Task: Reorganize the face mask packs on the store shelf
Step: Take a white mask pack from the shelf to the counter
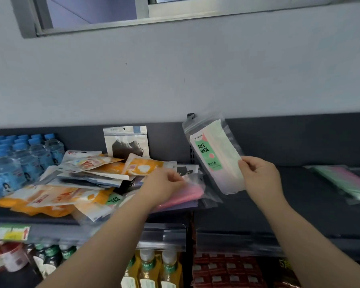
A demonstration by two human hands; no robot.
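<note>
My right hand holds a clear face mask pack with a green label upright above the shelf, gripping its lower right edge. My left hand rests on a pink mask pack lying on the shelf, fingers pinching its clear plastic edge. A messy pile of orange and white mask packs lies left of it. One pack showing a black mask stands against the shelf back.
Blue-capped water bottles stand at the shelf's far left. Green and pink mask packs lie at the far right of the dark shelf. Drink bottles and red boxes fill the shelf below.
</note>
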